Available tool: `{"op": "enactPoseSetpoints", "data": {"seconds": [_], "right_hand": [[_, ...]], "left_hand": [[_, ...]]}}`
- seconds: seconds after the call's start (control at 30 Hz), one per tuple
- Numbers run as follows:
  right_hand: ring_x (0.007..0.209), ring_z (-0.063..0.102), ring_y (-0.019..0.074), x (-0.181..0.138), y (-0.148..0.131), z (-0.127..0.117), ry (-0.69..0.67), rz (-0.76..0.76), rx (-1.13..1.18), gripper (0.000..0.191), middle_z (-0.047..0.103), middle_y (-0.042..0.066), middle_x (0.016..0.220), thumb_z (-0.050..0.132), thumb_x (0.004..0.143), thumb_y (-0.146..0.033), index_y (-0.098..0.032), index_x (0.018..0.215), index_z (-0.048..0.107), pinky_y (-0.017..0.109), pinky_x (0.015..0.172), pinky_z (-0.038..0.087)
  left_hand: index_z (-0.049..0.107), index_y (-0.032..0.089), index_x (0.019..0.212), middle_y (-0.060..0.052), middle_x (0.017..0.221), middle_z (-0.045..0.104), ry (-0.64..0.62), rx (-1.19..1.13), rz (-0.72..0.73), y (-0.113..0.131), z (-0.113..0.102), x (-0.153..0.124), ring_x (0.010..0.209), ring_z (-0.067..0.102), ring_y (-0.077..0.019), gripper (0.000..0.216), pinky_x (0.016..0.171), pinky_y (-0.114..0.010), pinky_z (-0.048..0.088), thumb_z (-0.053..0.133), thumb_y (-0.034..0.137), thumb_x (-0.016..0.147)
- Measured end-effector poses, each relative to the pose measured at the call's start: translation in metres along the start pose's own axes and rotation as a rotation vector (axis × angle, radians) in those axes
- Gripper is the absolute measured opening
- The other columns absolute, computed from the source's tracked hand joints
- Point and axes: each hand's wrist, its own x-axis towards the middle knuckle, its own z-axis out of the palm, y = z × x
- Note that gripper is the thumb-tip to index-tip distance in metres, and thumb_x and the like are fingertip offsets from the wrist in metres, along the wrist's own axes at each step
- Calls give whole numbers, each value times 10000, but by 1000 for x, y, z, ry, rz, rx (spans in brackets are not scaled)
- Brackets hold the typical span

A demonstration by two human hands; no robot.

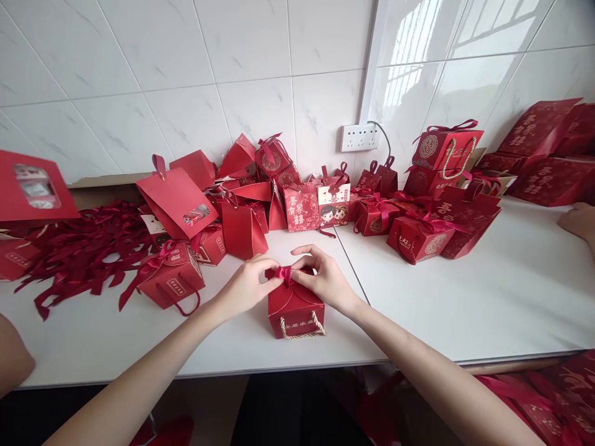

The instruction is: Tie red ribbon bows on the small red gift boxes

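Observation:
A small red gift box with a cream rope handle stands near the front edge of the white table. On top of it sits a red ribbon knot. My left hand pinches the ribbon from the left. My right hand pinches it from the right, fingers curled over the box top. Both hands rest against the box's upper edge.
Several red gift boxes and bags are heaped along the tiled wall. Loose red ribbons lie at the left. More boxes are stacked at the right. Another person's hand shows at the right edge. A wall socket sits behind.

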Motion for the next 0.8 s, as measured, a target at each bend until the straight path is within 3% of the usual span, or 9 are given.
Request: {"op": "enactPoseSetpoints", "data": {"seconds": [0.2, 0.43, 0.57, 0.7, 0.8], "right_hand": [[732, 631, 151, -2, 0, 5, 68, -49, -66, 195, 671, 3, 737, 596, 749, -237, -200, 920, 511, 316, 744, 475], [735, 610, 151, -1, -1, -1, 25, -95, -121, 136, 636, 12, 769, 573, 793, -267, -199, 893, 512, 297, 708, 464], [688, 572, 130, -1, -5, -3, 21, -112, -224, 50, 604, 2, 765, 538, 818, -235, -196, 806, 510, 274, 670, 453], [675, 568, 126, -4, -9, -5, 3, -154, -380, 68, 615, -4, 761, 515, 840, -188, -202, 774, 519, 275, 695, 467], [813, 599, 158, -7, -12, -10, 20, -316, -512, 31, 618, 38, 866, 533, 847, -170, -194, 847, 553, 305, 770, 485]], "left_hand": [[679, 189, 850, -74, 1089, 622, 27, -121, -47, 13, 7, -10, 1087, 554, -236, 215, 921, -330, 459, 540, 347, 808], [678, 152, 888, -103, 1115, 609, 70, -481, -185, 9, 25, -5, 1086, 562, -259, 308, 888, -349, 472, 576, 426, 789], [660, 137, 767, -95, 1144, 594, 50, -751, -287, 10, 28, -3, 1019, 590, -255, 276, 844, -337, 475, 622, 409, 743], [640, 129, 678, -101, 1164, 604, 111, -742, -322, 13, 30, -2, 1083, 557, -268, 334, 870, -329, 451, 623, 458, 737], [652, 133, 713, -108, 1197, 610, 155, -731, -357, 14, 30, -1, 1126, 539, -277, 346, 881, -338, 444, 628, 478, 724]]}}
